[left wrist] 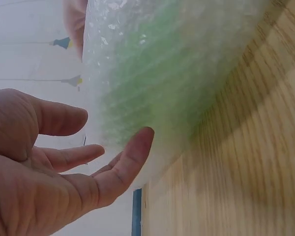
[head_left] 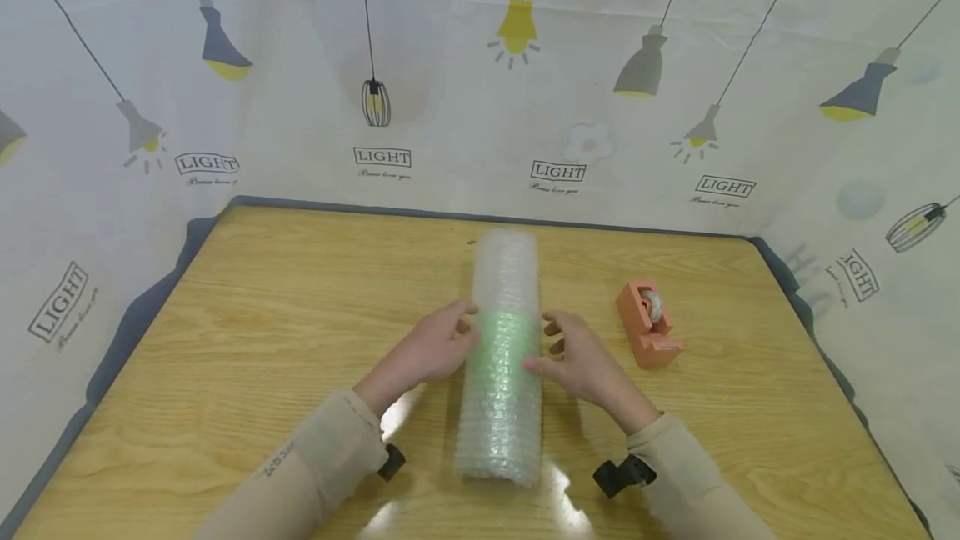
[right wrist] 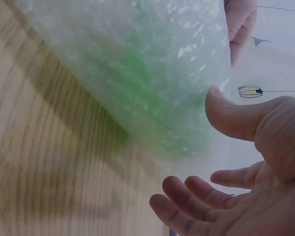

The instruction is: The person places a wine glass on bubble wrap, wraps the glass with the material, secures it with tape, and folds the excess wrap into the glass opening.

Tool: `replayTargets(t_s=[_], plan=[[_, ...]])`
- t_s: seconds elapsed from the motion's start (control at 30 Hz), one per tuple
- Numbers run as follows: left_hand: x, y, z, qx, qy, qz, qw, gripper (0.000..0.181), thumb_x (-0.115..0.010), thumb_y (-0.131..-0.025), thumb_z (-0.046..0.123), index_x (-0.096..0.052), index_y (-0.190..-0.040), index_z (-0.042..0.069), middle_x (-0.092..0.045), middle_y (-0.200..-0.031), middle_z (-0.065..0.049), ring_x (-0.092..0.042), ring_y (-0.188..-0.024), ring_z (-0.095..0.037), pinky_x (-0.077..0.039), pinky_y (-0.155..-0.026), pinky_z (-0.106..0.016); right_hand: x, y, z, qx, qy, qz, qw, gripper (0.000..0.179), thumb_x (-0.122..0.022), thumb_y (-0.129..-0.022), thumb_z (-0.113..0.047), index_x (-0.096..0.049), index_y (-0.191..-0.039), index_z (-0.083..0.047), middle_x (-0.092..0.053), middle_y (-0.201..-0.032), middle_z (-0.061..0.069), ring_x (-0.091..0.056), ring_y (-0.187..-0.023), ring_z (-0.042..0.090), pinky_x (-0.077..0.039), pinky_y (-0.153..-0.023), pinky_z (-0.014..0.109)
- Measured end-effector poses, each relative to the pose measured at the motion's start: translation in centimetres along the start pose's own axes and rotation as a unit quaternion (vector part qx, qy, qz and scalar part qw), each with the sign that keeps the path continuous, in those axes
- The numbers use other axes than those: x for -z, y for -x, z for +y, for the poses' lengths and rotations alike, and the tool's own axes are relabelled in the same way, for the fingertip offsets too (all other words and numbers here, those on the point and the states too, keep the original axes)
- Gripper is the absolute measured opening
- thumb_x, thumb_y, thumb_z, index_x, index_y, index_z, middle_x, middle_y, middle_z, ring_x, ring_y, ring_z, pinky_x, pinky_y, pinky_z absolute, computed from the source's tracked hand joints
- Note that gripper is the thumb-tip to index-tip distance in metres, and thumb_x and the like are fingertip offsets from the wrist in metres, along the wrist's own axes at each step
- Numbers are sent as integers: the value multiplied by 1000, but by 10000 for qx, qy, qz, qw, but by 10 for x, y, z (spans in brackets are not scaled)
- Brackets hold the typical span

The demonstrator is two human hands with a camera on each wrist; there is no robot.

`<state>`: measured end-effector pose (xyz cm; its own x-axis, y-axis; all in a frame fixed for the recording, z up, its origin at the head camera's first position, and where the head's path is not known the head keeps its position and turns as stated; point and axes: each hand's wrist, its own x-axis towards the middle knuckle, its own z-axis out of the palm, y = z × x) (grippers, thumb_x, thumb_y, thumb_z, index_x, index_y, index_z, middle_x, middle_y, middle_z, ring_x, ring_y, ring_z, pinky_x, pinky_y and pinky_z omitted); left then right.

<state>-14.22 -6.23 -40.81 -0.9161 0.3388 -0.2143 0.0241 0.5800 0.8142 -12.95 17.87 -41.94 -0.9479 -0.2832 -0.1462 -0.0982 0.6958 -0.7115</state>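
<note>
Your long cylinder of clear bubble wrap [head_left: 501,432] lay lengthwise on the pale wooden table [head_left: 315,298], a blurred green patch [head_left: 504,344] showing through its middle. Your left hand [head_left: 431,348] and right hand [head_left: 581,357] flanked it, both grips wide and relaxed, with fingers [left wrist: 135,155] spread apart; neither pinched the wrap. Whether your fingertips lightly touched its sides, you could not tell from these views.

The chief hazard was rotation: a round bundle without a firm hold could roll sideways if you nudged it from one side only. The second was unwinding — no fastening strip could be made out, so the outer layer might have sprung loose once you lifted or turned it. A hard squeeze, by contrast, risked bursting the bubbles. Beyond your right hand, well apart from the cylinder, stood the salmon-pink, block-shaped tape dispenser [head_left: 645,338] with its small roll of translucent tape [head_left: 654,304]; a careless outward sweep could have knocked it.
</note>
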Motion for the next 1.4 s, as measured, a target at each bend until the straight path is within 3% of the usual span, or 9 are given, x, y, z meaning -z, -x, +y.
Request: replayTargets(t_s=[0.2, 0.4, 0.57, 0.73, 0.93, 1.23, 1.4], plan=[[-3, -1, -2, -260, 67, 10, 9996, 46, -60, -102, 10, -51, -147, 4, -62, -136, -23, -63, -121, -40, -60, -90, -46, 4, 6, -5, 200, 63, 238, 9995, 81, -78, -93, -13, -31, -157, 2, -47, -136, 28, -59, -111, 39, -58, -87, 48], [-9, -3, -2, -487, 102, 170, 9986, 48, -70, -98, 9, -55, -142, 1, -64, -129, -21, -66, -112, -37, -61, -85, -43, 7, 12, -7, 519, 65, 359, 9980, 75, -77, -89, -1, -39, -154, 0, -48, -135, 30, -60, -105, 35, -59, -87, 47], [-13, -7, -2, -463, 98, 279, 9985, 50, -75, -95, 13, -56, -140, 1, -63, -125, -19, -67, -108, -34, -61, -83, -41, 9, 13, -5, 666, 116, 292, 9973, 68, -69, -89, 4, -42, -151, 4, -50, -135, 32, -64, -103, 36, -61, -85, 46], [-15, -10, -3, -274, 79, 245, 9993, 56, -78, -94, 21, -55, -141, 4, -63, -130, -18, -66, -113, -34, -61, -86, -44, 13, 11, -3, 469, -166, 140, 9987, 60, -63, -99, -12, -39, -151, 7, -53, -139, 34, -67, -108, 40, -61, -85, 47], [-18, -14, -5, 139, 195, 15, 9997, 68, -78, -94, 37, -50, -146, 4, -61, -138, -19, -64, -120, -35, -59, -93, -49, 14, 10, -5, -33, -364, 7, 9993, 83, -74, -96, -38, -34, -155, 4, -50, -145, 33, -68, -113, 41, -63, -82, 46], [-25, -15, -5, 110, 370, -167, 9991, 68, -70, -99, 38, -44, -149, 0, -57, -142, -24, -62, -123, -39, -57, -96, -52, 10, 9, -7, 76, 99, 153, 9998, 94, -78, -92, -45, -31, -157, 4, -40, -155, 30, -71, -100, 30, -62, -77, 39], [-23, -12, -1, 83, 263, -90, 9996, 69, -70, -99, 37, -43, -150, 0, -55, -143, -26, -62, -122, -40, -59, -93, -51, 4, 5, -7, 114, -52, 120, 9998, 97, -82, -89, -41, -30, -156, 7, -42, -151, 32, -71, -97, 30, -62, -74, 36]])
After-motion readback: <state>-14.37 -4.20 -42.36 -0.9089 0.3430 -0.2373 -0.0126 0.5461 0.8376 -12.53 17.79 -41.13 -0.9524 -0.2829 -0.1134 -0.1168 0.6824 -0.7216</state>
